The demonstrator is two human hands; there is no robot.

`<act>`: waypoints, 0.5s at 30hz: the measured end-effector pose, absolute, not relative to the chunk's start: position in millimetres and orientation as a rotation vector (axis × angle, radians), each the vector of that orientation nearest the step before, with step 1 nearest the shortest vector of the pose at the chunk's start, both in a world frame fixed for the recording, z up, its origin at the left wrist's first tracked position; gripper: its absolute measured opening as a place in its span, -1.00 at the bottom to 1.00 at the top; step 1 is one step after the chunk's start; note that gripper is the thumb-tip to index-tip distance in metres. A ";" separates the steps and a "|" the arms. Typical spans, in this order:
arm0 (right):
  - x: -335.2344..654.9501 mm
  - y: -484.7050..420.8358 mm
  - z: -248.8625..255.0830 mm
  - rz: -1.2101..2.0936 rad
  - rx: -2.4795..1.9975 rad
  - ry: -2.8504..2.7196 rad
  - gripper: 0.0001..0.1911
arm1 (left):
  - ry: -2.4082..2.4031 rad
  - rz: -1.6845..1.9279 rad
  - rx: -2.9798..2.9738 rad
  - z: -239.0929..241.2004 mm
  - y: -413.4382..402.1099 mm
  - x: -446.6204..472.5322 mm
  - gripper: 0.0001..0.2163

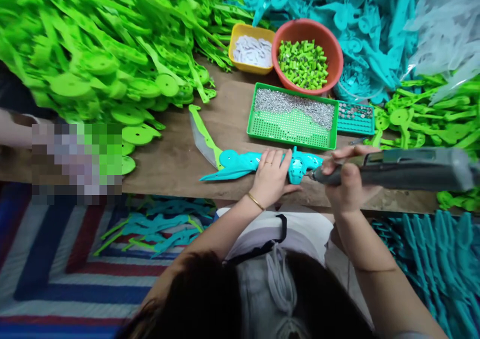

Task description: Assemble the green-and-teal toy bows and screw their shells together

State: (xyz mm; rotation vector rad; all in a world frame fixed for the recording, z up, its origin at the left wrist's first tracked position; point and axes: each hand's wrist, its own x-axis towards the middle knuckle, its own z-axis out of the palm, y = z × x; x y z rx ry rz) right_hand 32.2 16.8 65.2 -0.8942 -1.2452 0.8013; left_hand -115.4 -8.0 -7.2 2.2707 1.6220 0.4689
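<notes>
A turquoise plastic toy piece [237, 163] lies along the table's near edge. From its left end sticks out a curved bright green arm with a translucent blade [204, 136]. My left hand [270, 173] is over the middle of the piece, fingers across its top and thumb on the near side, holding it down. In my right hand [350, 184] is a dark electric screwdriver [408, 169], fingers closed around its front part. It lies almost level, its bit pointing left at the right portion of the toy piece. Whether the bit touches a screw is too small to tell.
Behind stand a green perforated tray [277, 131] of screws, a red bowl [333, 61] of small green parts, a yellow tub [249, 68] of white pieces and a teal tray [356, 126]. Green parts [112, 44] and turquoise parts [360, 24] are heaped around. Another person's arm [18, 129] reaches in left.
</notes>
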 end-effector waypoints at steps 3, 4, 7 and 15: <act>35.9 2.5 52.3 0.782 -0.845 -1.266 -0.68 | 1.626 0.478 2.275 -8.5 -8.3 -114.9 -0.10; 35.9 0.9 48.5 0.777 -0.822 -1.268 -0.67 | 1.630 0.478 2.280 -8.6 -8.5 -114.6 -0.10; 35.1 0.5 39.9 0.814 -0.793 -1.276 -0.65 | 1.634 0.479 2.286 -7.7 -8.7 -114.2 -0.10; 42.0 1.8 23.9 0.904 -1.011 -1.348 -0.63 | 1.626 0.470 2.261 -5.2 -6.8 -114.4 -0.17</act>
